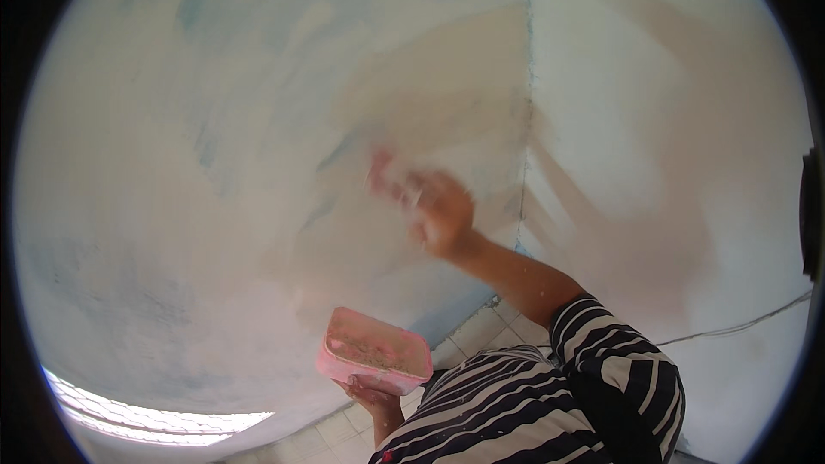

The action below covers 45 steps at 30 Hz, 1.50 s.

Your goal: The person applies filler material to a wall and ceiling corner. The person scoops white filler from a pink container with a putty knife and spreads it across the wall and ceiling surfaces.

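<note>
My right hand (445, 210) is raised in front of the pale wall (215, 232), left of the room's corner. Its fingers are closed on a small red tool (379, 167), smeared by motion, so its exact kind does not show. Whether the tool touches the wall, I cannot tell. Lower down, my left hand (378, 397) supports a pink plastic tub (339, 367) from beneath, fingers curled under its base. The tub is tilted, its open top showing a rough, brownish-pink residue inside.
To the right, a second white wall (619, 137) meets the first along a cracked corner line. A thin cable (743, 324) runs across it toward a dark object (809, 215) at the edge. Tiled floor (331, 431) lies below; a bright grille opening (155, 421) is at lower left.
</note>
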Each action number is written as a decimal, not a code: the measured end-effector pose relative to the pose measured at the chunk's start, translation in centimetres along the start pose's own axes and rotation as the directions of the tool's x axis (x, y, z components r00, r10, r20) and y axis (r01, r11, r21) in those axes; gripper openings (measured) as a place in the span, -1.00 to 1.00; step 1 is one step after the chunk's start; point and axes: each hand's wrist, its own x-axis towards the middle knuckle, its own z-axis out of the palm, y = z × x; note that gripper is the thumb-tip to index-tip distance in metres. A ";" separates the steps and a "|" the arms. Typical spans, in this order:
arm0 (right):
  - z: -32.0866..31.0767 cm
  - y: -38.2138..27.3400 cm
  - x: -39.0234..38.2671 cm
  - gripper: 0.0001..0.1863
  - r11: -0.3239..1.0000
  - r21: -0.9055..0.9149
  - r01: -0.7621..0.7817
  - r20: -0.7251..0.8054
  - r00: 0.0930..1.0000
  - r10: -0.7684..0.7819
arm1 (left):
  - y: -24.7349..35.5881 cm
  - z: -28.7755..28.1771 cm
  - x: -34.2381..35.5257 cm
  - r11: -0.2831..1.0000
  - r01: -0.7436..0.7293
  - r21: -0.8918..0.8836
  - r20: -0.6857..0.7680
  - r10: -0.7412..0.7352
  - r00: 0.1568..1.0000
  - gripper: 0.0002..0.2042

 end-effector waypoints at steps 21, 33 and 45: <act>-5.7 10.9 4.4 -0.86 0.906 0.025 -0.423 -0.310 0.858 0.410 | -2.2 -2.4 0.0 0.998 0.014 0.053 -0.062 -0.011 0.998 -0.32; -0.4 0.1 0.6 -0.81 0.921 0.382 -0.079 -0.073 0.991 0.115 | -1.2 -1.7 -0.3 0.995 0.099 0.029 -0.123 -0.095 0.988 -0.34; 0.9 -6.0 0.8 -0.51 0.941 0.332 -0.063 0.314 0.948 -0.048 | -1.3 -1.9 -0.3 0.991 0.085 -0.108 -0.109 -0.097 0.989 -0.30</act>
